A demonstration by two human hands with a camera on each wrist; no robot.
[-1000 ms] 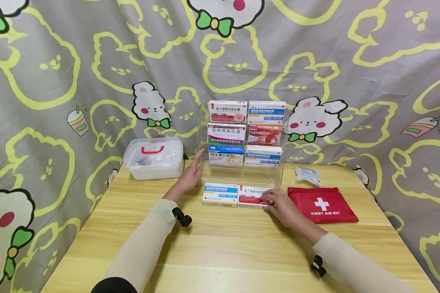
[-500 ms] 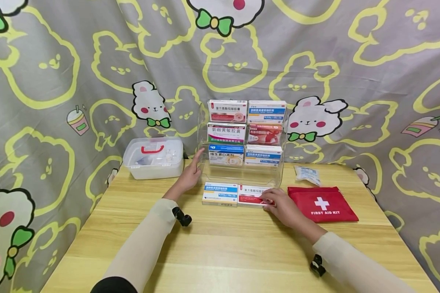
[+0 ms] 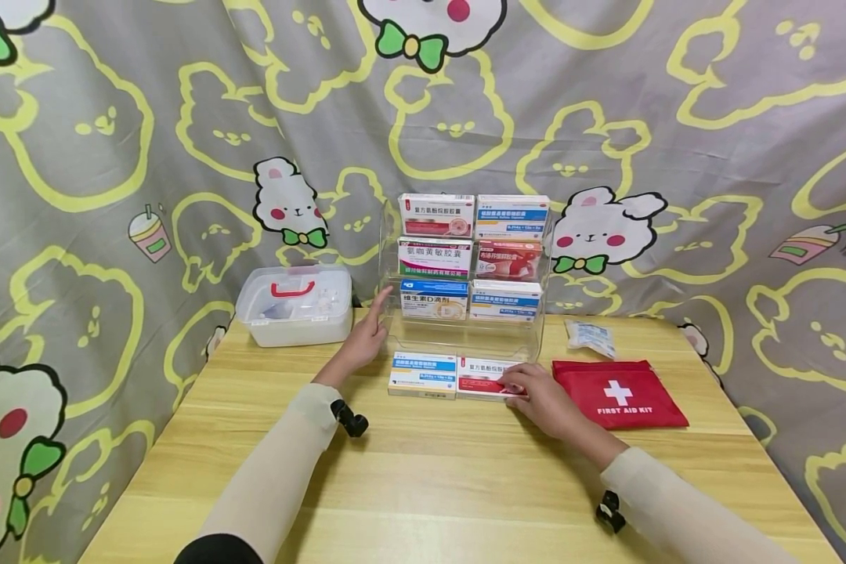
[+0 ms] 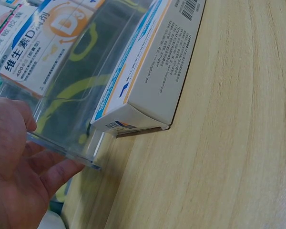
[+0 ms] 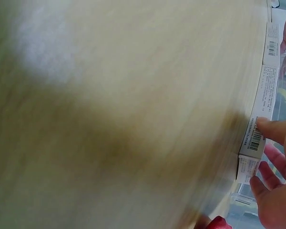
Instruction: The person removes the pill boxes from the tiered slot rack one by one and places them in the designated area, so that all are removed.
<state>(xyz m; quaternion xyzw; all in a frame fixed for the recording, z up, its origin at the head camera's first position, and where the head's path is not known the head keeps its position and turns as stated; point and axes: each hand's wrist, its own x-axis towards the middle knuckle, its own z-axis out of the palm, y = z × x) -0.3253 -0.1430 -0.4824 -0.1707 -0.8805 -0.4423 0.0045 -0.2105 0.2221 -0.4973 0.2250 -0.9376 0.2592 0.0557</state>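
A clear display rack (image 3: 465, 338) holds three rows of medicine boxes, two to a row, including a vitamin D box (image 3: 433, 300) at lower left. My left hand (image 3: 363, 343) grips the rack's left side, thumb and fingers around its clear edge in the left wrist view. Flat on the table before the rack lie a blue-and-white medicine box (image 3: 423, 374) and a red-and-white medicine box (image 3: 478, 379), end to end. My right hand (image 3: 546, 403) holds the red-and-white box at its right end, thumb on the near side, fingers over the far part and partly hiding the print.
A lidded clear plastic case (image 3: 296, 309) with a red handle stands left of the rack. To the right are a red first aid pouch (image 3: 620, 395) and a small white packet (image 3: 591, 338). A patterned curtain (image 3: 451, 117) hangs behind the wooden table (image 3: 423, 486).
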